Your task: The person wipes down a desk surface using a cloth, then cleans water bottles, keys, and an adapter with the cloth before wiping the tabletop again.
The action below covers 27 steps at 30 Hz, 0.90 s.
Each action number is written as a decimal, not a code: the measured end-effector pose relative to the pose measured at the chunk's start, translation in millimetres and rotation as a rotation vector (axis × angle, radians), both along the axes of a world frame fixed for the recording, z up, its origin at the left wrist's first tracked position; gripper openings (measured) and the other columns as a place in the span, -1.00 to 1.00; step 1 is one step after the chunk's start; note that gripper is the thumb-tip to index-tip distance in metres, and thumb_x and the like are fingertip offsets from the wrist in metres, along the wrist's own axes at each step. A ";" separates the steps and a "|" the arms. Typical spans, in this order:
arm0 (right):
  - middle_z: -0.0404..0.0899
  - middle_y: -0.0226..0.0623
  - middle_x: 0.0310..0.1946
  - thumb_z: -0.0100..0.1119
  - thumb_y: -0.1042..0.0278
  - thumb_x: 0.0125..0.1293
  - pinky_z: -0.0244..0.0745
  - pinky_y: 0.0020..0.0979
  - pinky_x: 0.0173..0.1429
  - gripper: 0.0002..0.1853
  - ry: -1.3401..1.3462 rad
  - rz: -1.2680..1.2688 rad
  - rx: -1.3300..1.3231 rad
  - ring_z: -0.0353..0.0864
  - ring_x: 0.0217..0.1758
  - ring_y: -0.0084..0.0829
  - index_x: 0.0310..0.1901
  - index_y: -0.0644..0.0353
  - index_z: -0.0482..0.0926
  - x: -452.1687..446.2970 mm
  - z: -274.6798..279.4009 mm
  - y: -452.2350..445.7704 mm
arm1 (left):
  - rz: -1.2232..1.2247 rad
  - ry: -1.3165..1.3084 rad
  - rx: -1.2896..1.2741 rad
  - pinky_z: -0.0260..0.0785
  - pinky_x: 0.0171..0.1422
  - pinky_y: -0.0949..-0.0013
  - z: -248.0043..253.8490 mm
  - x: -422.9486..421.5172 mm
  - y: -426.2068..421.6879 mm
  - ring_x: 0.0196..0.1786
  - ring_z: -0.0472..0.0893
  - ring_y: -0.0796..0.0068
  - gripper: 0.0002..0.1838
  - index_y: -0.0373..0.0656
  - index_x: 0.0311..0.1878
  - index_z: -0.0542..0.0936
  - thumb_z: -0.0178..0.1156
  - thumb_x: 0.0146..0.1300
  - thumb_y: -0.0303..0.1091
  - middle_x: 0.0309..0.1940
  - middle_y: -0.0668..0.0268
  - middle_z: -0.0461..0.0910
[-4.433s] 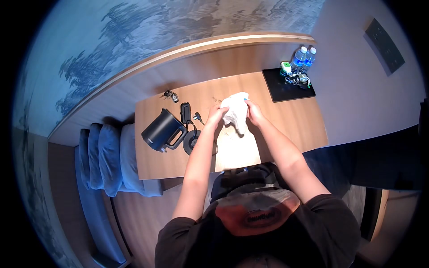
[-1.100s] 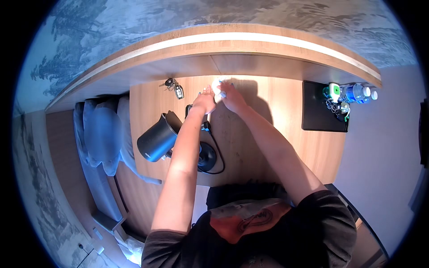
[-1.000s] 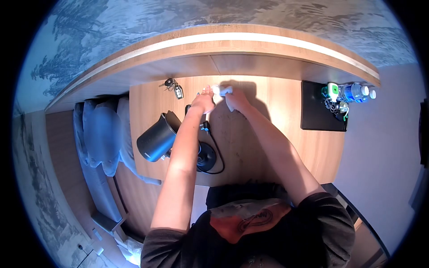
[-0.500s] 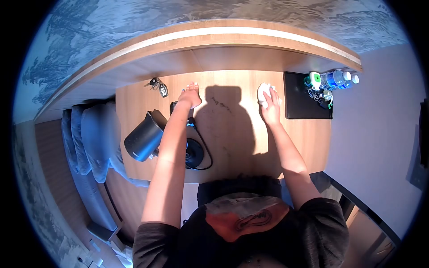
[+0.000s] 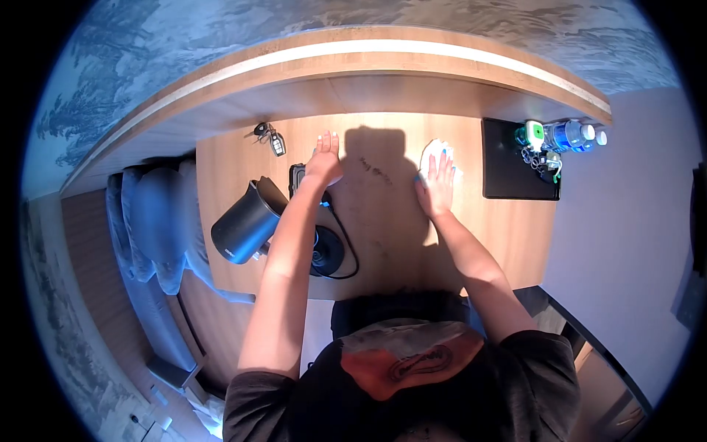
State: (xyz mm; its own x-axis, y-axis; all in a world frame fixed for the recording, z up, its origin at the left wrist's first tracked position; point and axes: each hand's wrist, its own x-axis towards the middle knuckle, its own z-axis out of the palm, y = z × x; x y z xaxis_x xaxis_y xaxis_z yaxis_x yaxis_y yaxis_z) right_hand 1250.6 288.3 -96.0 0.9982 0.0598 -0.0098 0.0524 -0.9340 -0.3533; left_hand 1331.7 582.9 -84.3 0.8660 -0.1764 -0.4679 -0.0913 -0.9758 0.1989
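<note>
My right hand (image 5: 436, 186) lies palm down on a white cloth (image 5: 431, 152), fingers stretched out across it, on the right half of the wooden table (image 5: 383, 243). The cloth is bunched and partly hidden under the hand. Farther left, my left hand (image 5: 325, 157) rests flat on the tabletop with its fingers extended. Beside its wrist is a small dark object (image 5: 297, 177), partly covered by the arm. Dark smudges (image 5: 375, 171) mark the wood between both hands, within my shadow.
A black kettle (image 5: 249, 225) lies tilted left of my left forearm, near its round base (image 5: 328, 252) with a cord. Keys (image 5: 276, 144) are at the back left. A black tray (image 5: 515, 177) holds small items beside water bottles (image 5: 569, 137) at the right.
My right hand has moved left over the table with the cloth beneath it. My left hand stays in about the same place. The camera view has shifted slightly.
</note>
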 end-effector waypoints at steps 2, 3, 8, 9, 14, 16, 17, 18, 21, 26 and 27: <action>-0.14 0.09 0.38 0.20 0.14 0.07 -0.20 0.03 0.44 -0.15 -0.021 0.029 0.048 -0.18 0.44 0.16 0.35 0.21 0.02 -0.6 1.9 15.9 | -0.051 -0.087 0.017 -0.16 0.49 0.22 -1.6 -9.4 0.3 0.45 -0.09 -0.05 -0.15 -0.32 0.39 -0.06 0.05 -0.01 -0.40 0.40 -0.13 -0.13; -0.12 0.10 0.37 0.20 0.13 0.07 -0.19 0.05 0.43 -0.17 -0.001 0.014 0.055 -0.15 0.42 0.17 0.34 0.20 0.05 0.4 10.1 28.2 | -0.033 -0.080 -0.009 -0.16 0.49 0.22 1.5 -9.7 -0.3 0.45 -0.09 -0.05 -0.14 -0.32 0.39 -0.06 0.05 -0.02 -0.41 0.39 -0.14 -0.12; -0.08 0.06 0.37 0.15 0.12 0.09 -0.14 0.03 0.42 -0.19 -0.024 0.091 0.127 -0.10 0.41 0.17 0.36 0.07 0.03 10.9 8.2 88.7 | -0.035 -0.086 0.020 -0.12 0.48 0.21 -17.5 -6.8 4.2 0.47 -0.09 0.04 -0.16 -0.20 0.41 -0.05 0.02 0.00 -0.39 0.42 -0.01 -0.14; -0.09 0.05 0.37 0.15 0.12 0.10 -0.13 0.03 0.42 -0.19 -0.008 0.117 0.130 -0.10 0.41 0.16 0.37 0.07 0.02 13.4 8.7 101.8 | -0.014 -0.069 0.000 -0.11 0.48 0.21 -11.3 -6.4 3.0 0.46 -0.08 0.04 -0.16 -0.20 0.41 -0.05 0.02 0.00 -0.40 0.42 -0.01 -0.14; 0.04 -0.01 0.34 0.07 0.19 0.15 -0.08 -0.06 0.42 -0.33 0.005 0.307 0.281 0.01 0.40 -0.01 0.32 0.07 0.16 35.0 6.1 134.8 | 0.024 0.005 -0.099 -0.05 0.47 0.23 7.9 -1.9 5.4 0.45 -0.04 0.05 -0.17 -0.19 0.40 0.00 0.03 -0.01 -0.44 0.42 -0.01 -0.14; 0.19 -0.07 0.29 -0.01 0.24 0.20 0.04 -0.19 0.40 -0.45 -0.005 0.335 0.344 0.15 0.37 -0.19 0.26 0.14 0.29 45.4 -2.7 133.8 | -0.011 0.070 -0.158 -0.04 0.46 0.26 8.2 8.1 16.7 0.44 -0.01 0.05 -0.21 -0.21 0.39 0.02 0.02 0.01 -0.45 0.41 -0.02 -0.12; 0.27 -0.09 0.22 -0.04 0.26 0.22 0.10 -0.26 0.36 -0.50 0.140 0.252 0.688 0.22 0.31 -0.24 0.21 0.16 0.34 50.2 -7.4 130.0 | -0.029 0.100 -0.188 -0.03 0.46 0.27 8.4 11.8 21.3 0.44 0.00 0.05 -0.23 -0.22 0.38 0.04 0.01 0.03 -0.45 0.41 -0.03 -0.11; 0.36 -0.11 0.16 -0.08 0.28 0.23 0.17 -0.32 0.31 -0.55 0.286 0.163 1.027 0.30 0.25 -0.30 0.17 0.19 0.40 53.3 -18.3 120.8 | -0.014 0.109 -0.203 -0.03 0.46 0.28 9.9 13.0 21.8 0.44 0.00 0.06 -0.23 -0.22 0.38 0.03 0.01 0.04 -0.45 0.41 -0.03 -0.11; 0.50 -0.18 0.00 -0.15 0.29 0.26 0.30 -0.44 0.18 -0.61 0.480 -0.042 1.468 0.45 0.08 -0.42 0.03 0.30 0.50 47.1 21.1 93.9 | 0.029 -0.112 -0.259 0.17 0.35 0.23 13.5 10.2 18.8 0.32 0.27 0.12 -0.42 -0.16 0.28 0.26 0.01 0.13 -0.38 0.28 -0.02 0.21; 0.55 -0.19 -0.10 -0.14 0.25 0.28 0.34 -0.42 0.08 -0.60 0.230 -0.454 1.729 0.51 -0.04 -0.39 -0.03 0.42 0.49 14.5 11.3 34.4 | 0.292 -0.442 -0.350 0.42 -0.05 0.14 48.6 -30.8 -31.9 -0.20 0.58 0.11 -0.71 -0.19 -0.43 0.62 0.03 0.15 -0.19 -0.35 0.09 0.59; 0.55 -0.18 -0.12 -0.15 0.21 0.32 0.34 -0.43 0.09 -0.59 0.185 -0.441 1.748 0.51 -0.03 -0.38 -0.01 0.41 0.47 8.2 20.1 21.5 | 0.285 -0.437 -0.295 0.42 -0.06 0.14 52.2 -43.0 -38.1 -0.22 0.58 0.10 -0.70 -0.20 -0.44 0.62 0.05 0.14 -0.17 -0.36 0.08 0.60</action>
